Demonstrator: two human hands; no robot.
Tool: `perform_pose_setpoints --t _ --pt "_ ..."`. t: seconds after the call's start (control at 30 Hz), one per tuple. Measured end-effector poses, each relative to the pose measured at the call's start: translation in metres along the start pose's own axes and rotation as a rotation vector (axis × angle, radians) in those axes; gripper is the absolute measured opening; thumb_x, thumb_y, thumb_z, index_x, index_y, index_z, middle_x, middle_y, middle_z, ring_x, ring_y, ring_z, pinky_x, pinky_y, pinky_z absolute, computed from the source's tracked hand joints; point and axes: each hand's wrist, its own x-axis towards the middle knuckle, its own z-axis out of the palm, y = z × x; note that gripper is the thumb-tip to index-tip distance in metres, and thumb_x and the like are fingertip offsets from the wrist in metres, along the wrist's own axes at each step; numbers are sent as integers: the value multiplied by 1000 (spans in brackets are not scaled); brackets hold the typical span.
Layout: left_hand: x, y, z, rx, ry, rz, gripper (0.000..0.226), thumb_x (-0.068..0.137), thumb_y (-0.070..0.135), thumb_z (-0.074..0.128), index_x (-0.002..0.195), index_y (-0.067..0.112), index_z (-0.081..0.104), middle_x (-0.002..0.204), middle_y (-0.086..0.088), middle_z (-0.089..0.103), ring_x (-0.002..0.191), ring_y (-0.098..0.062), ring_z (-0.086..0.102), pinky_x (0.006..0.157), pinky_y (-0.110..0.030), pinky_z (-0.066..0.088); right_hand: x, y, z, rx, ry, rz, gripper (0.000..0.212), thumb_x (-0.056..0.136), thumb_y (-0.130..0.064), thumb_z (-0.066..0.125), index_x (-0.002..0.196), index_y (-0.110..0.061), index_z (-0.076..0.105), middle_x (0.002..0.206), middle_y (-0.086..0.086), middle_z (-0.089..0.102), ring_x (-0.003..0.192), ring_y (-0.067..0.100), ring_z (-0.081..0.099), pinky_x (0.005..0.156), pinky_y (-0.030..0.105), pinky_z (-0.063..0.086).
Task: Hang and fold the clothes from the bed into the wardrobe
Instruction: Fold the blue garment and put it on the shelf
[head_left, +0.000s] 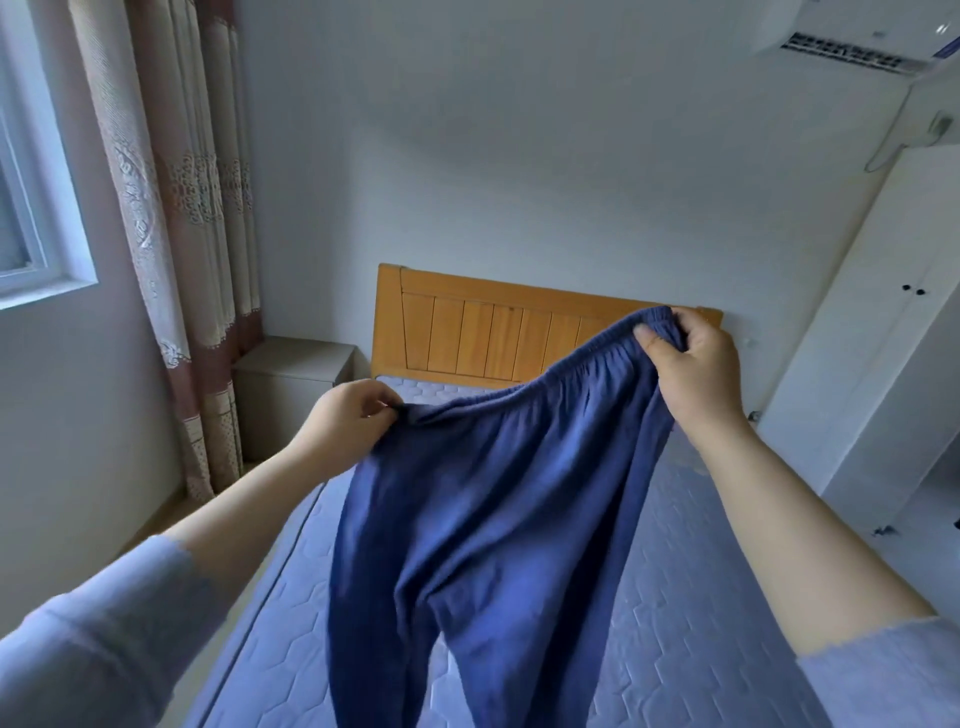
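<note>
Right, nearest us the legs of the blue trousers (483, 545) hang loose over the bed (685, 613), hems out of view. Further out, our left grip (350, 415) pinches one end of the waistband (582, 361), held low; our right grip (693, 364) is curled round the other end, higher. So the garment hangs below and between both grips, tilted. We'd level the two ends, draw the elastic taut, then bring leg onto leg. Beyond, the headboard (467, 332); the wardrobe (883, 332) stands off right.
</note>
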Motion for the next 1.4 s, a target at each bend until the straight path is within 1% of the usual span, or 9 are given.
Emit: perform_pose_setpoints --t 0.4,0.53,0.67,0.83,1.0,1.07,1.13,1.23,1.4 --pt "7 5 0 -10 126 44 25 85 13 61 74 35 60 75 14 64 71 -8 56 61 -20 40 -6 6 -5 -22 -19 110 7 93 -21 61 89 -17 64 83 0 66 83 22 63 76 36 51" --pt "1 -1 7 32 77 -88 10 86 23 68 91 23 60 81 9 63 71 -11 59 63 -23 41 -7 0 -4 33 -123 197 12 92 -22 61 87 -13 67 82 1 68 80 17 64 75 35 50" --pt "-22 17 21 -84 -83 -117 17 90 27 66 80 13 69 64 0 70 55 -10 62 59 -31 56 -12 -10 13 218 -263 434 11 92 -14 59 84 -12 67 87 7 65 84 18 60 77 32 44" --pt "-47 63 37 -472 -272 -100 22 93 29 62 95 8 69 87 -7 75 82 -19 71 80 -33 60 -16 -42 36 632 -404 601 16 97 -5 51 87 -11 62 84 7 69 76 17 67 65 26 56" --pt "-46 82 34 -625 -150 1 58 72 43 78 120 17 60 114 4 69 97 -5 68 81 -20 54 -18 -66 48 660 -603 529 13 99 -17 44 110 -12 50 108 18 59 97 27 58 86 36 47" --pt "-44 85 35 -587 -174 19 74 66 46 84 128 18 54 121 5 65 105 -11 66 88 -26 54 -21 -72 49 664 -710 488 20 100 -20 38 115 -12 50 119 26 63 107 34 61 98 41 47" --pt "-40 86 37 -465 -105 39 64 70 42 83 123 22 54 113 7 66 100 -11 65 85 -29 54 -23 -73 50 649 -772 443 26 100 -21 34 117 -10 51 129 29 57 117 35 59 106 46 45" --pt "-31 84 35 -289 112 84 19 87 26 69 98 12 62 79 3 65 68 -4 55 65 -25 44 -21 -71 51 611 -750 413 25 101 -20 34 117 -10 51 130 35 51 110 25 60 95 38 52" --pt "-12 87 9 -274 122 146 28 94 28 57 82 4 63 70 -13 59 60 -8 46 57 -23 36 -24 -49 52 437 -664 358 22 95 -13 52 115 -16 61 115 5 71 107 11 67 83 28 55"
